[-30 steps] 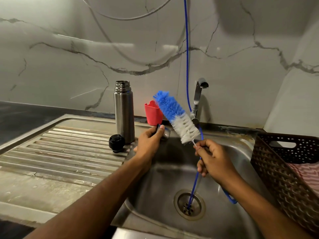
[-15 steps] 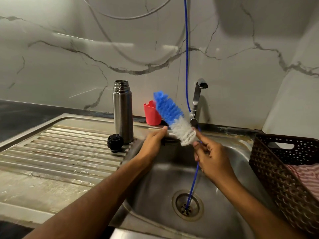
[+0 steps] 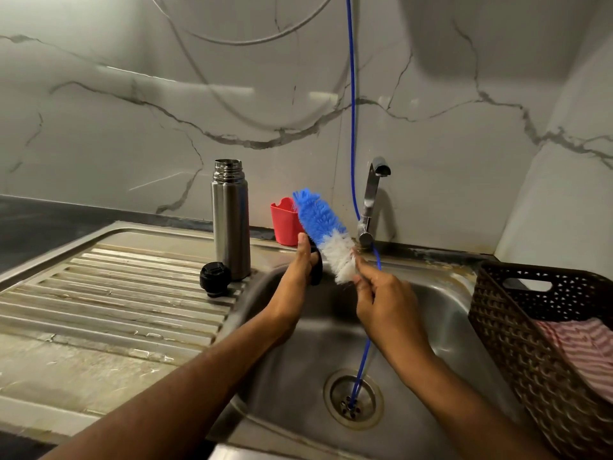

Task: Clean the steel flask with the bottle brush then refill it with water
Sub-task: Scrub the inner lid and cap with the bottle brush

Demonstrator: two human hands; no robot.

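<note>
The right hand's fingers (image 3: 361, 265) pinch the bottle brush (image 3: 323, 232) below its bristles, the left hand (image 3: 300, 270) curls around a dark cap-like part, and the open steel flask (image 3: 231, 220) stands on the table nearby, so better grip lower.

I see the tall open steel flask (image 3: 231, 220) upright on the ribbed steel drainboard (image 3: 99, 293), its round black cap (image 3: 215, 279) just before it. Right lies the steel sink basin (image 3: 431, 313); further right, a dark woven plastic basket (image 3: 517, 340).
</note>
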